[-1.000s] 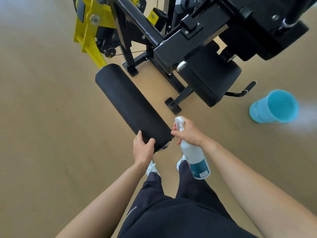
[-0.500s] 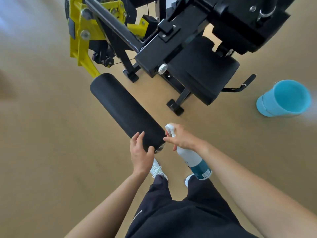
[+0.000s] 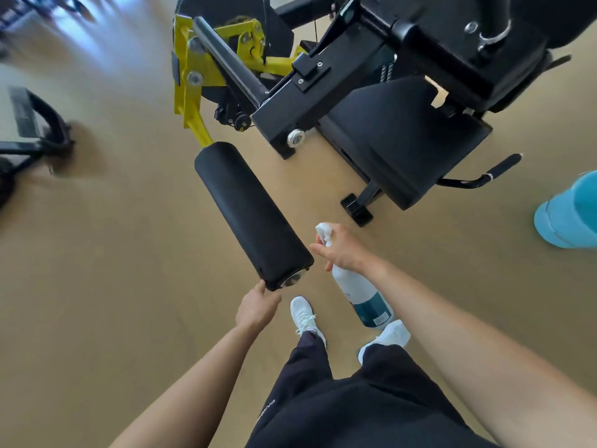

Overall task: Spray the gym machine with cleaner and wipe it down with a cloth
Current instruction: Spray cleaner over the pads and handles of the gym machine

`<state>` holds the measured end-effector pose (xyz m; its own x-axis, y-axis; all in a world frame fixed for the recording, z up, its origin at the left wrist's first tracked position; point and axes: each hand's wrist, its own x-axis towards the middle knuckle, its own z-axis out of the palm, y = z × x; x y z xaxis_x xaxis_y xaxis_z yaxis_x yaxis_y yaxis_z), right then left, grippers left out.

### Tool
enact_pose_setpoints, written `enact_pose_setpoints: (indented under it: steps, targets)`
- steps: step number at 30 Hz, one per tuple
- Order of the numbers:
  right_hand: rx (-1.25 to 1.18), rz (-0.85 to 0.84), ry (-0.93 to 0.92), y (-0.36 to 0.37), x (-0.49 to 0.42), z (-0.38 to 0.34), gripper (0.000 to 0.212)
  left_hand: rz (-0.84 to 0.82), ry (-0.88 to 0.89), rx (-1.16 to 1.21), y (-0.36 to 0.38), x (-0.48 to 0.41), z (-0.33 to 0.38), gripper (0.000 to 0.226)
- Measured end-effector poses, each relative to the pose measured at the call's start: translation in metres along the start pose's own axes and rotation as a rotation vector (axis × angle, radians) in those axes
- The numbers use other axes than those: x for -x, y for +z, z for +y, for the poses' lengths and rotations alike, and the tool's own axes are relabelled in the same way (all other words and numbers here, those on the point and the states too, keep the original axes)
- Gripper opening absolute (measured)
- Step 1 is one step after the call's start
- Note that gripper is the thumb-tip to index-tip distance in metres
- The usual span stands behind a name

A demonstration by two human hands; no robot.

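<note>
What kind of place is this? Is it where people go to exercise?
Most likely a gym. A black-and-yellow exercise machine fills the view, with a padded roller and a padded seat, and part of another machine shows at the left. The right hand holds a spray bottle.

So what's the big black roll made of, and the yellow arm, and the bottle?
The black roll: probably foam in a matte cover, no shine. The yellow arm: painted metal, it seems, glossy and bolted. The bottle: likely plastic, white with teal label.
</note>
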<state>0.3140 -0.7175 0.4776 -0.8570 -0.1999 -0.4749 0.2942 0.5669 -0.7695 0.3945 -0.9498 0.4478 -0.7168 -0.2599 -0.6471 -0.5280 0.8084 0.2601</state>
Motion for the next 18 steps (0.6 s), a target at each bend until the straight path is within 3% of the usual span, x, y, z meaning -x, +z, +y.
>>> enact_pose_setpoints:
  steps: [6, 10, 14, 18]
  targets:
    - [0.017, -0.043, -0.012, -0.014, 0.005, 0.01, 0.03, 0.179, 0.125, 0.092, 0.004, 0.016, 0.03, 0.064]
    - [0.0, -0.112, -0.038, -0.019, 0.003, 0.018, 0.019, 0.052, 0.2, -0.058, 0.011, 0.012, 0.041, 0.072]
    - [0.041, -0.097, -0.033, -0.015, -0.002, 0.02, 0.022, 0.012, 0.157, -0.22, 0.015, 0.014, 0.033, 0.079]
    - [0.016, -0.069, -0.01, -0.015, -0.001, 0.021, 0.027, 0.015, 0.054, -0.281, 0.01, 0.019, 0.039, 0.072]
